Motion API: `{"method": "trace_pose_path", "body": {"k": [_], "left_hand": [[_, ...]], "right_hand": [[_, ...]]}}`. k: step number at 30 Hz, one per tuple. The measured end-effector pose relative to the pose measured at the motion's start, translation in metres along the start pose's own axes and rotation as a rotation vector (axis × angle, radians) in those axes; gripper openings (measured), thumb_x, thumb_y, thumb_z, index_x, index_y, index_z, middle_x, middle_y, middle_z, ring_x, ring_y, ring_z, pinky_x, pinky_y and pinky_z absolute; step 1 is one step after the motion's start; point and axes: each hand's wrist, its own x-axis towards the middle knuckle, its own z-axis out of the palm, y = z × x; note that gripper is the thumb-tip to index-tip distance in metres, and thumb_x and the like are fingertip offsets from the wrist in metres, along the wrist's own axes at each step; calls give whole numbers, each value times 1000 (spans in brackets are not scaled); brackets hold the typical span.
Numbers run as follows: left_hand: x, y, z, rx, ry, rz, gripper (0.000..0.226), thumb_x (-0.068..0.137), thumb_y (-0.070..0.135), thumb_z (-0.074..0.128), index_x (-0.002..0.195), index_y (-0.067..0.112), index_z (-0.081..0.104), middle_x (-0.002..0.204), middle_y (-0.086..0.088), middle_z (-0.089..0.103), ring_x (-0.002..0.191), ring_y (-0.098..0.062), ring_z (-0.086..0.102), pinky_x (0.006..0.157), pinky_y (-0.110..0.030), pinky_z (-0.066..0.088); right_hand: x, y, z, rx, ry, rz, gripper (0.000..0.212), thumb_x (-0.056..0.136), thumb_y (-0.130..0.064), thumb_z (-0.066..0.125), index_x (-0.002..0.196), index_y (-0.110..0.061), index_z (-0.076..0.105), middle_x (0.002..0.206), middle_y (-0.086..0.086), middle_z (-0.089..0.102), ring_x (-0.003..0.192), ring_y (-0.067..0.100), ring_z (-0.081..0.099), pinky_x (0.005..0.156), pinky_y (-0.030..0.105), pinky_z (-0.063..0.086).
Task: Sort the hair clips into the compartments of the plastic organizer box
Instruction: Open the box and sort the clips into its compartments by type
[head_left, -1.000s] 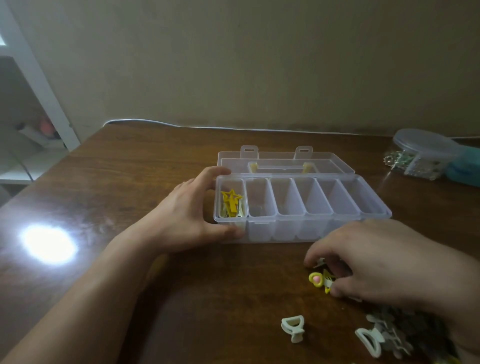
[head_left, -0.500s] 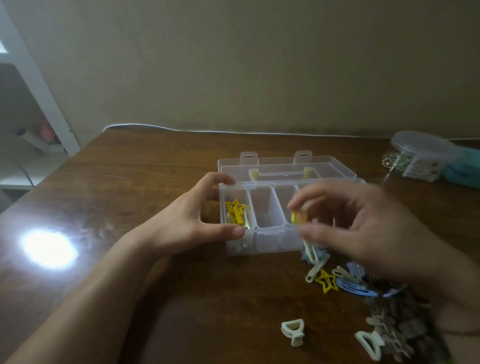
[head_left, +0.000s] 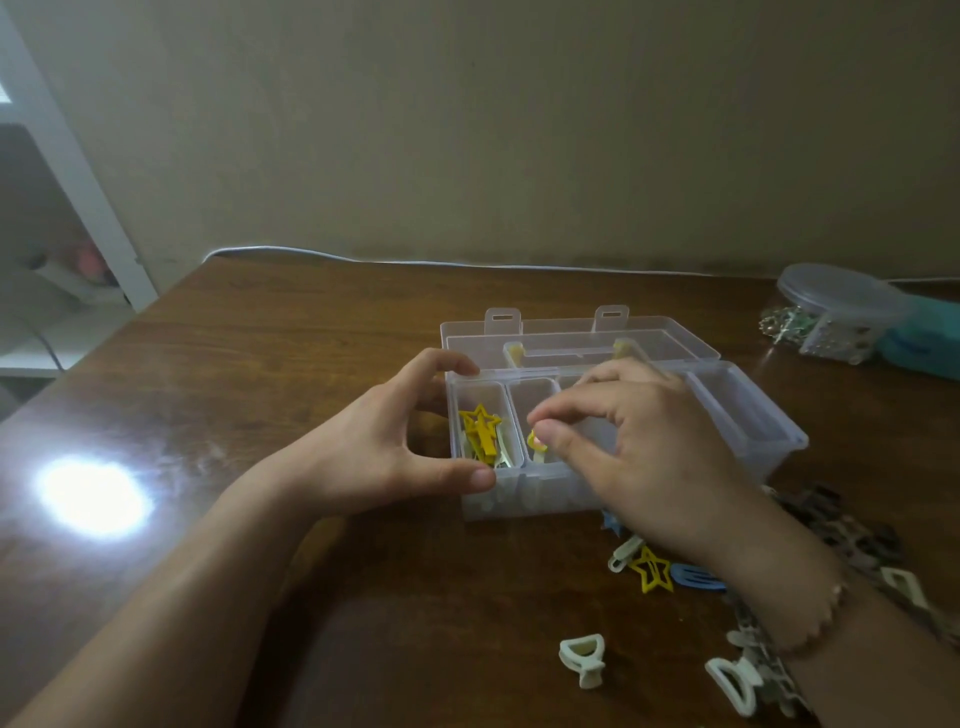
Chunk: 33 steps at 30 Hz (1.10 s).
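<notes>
The left hand (head_left: 382, 452) grips the left end of the clear box (head_left: 748, 415), its forefinger curled over the far corner and its thumb pressed against the near wall. The box stands on the brown table (head_left: 270, 364) with its lid (head_left: 571, 338) folded flat behind it. The compartment nearest the left hand holds yellow star clips (head_left: 482, 431) and some pale ones. The right hand (head_left: 631, 447) reaches over the middle of the box, thumb and forefinger pinched on a small yellow clip (head_left: 536, 442) that hangs down into the second compartment, just right of the star clips; whether it touches the bottom cannot be told. The compartments under the right hand are hidden; the one at its far right shows nothing inside. Near the right wrist, on the table, lie a cream clip (head_left: 623, 553), a yellow star (head_left: 650, 569) and a blue clip (head_left: 696, 577), close together. Below them, toward the person, sits a white claw clip (head_left: 583, 659) alone, and a heap (head_left: 748, 675) of pale and dark clips lies along the right forearm. Well beyond the right hand stands a lidded tub (head_left: 841, 312) against a teal thing (head_left: 924, 338).
</notes>
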Motion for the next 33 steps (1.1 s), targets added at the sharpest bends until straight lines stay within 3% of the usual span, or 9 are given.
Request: {"method": "trace_pose_path", "body": {"k": [3,6,9,12,19,23,26,29,33], "left_hand": [[0,0,0,3,-2,1,83,57,65,76,128,49,37,128,19,60,118,5,56,103,-29,47],[0,0,-1,13,6,-1,82,57,66,75,128,51,38,127,19,60,118,5,56,104,-31,47],[-1,-2,-2,1,26,-4,81,57,66,77,128,50,40,127,17,61,119,1,57,105,-37,47],[-1,-3,-3,2,43,-14,83,56,67,76,129,48,41,127,17,62,120,1,56,106,-37,46],[-1,-5,-3,-11,42,-13,84,56,69,76,130,49,41,129,16,61,121,-1,56,106,-40,46],[-1,-4,-3,-13,42,-8,82,57,68,76,129,49,41,128,15,62,121,-2,56,106,-41,45],[-1,-5,-3,-18,30,-8,83,58,66,76,131,48,41,130,14,61,121,-3,57,106,-42,46],[0,-5,-3,-19,29,-5,83,58,66,76,131,47,40,130,13,60,121,-4,57,106,-42,46],[0,-5,-2,-10,33,-2,83,57,68,75,130,48,40,129,15,60,120,-1,57,105,-38,47]], "right_hand": [[0,-2,-7,-85,25,-64,35,88,-50,43,107,-37,69,100,-24,57,103,7,53,90,44,45],[-5,-2,-34,-53,45,-67,15,84,-39,54,93,-42,65,84,-29,59,84,-4,54,71,20,41],[-15,-7,-62,-163,-295,-21,8,80,-45,57,79,-42,64,74,-19,63,78,-3,57,51,15,38],[-21,-11,-62,-370,-562,-11,19,86,-55,58,103,-49,63,77,-19,61,77,-5,55,56,15,40],[-21,-7,-39,-504,-626,-64,30,94,-44,53,124,-48,54,80,-19,43,86,4,49,75,25,47],[-21,-5,-43,-425,-577,-116,25,91,-53,52,115,-48,57,89,-22,53,87,1,53,74,20,47],[-18,-10,-58,26,-516,-137,17,81,-50,64,96,-43,65,83,-19,64,74,1,59,58,15,47],[-17,-12,-61,468,-260,-161,6,77,-33,72,80,-31,68,77,-4,68,62,12,63,52,24,52],[-11,-1,-32,136,55,-142,7,79,-34,68,82,-28,69,74,-11,67,72,5,63,56,15,49]]}}
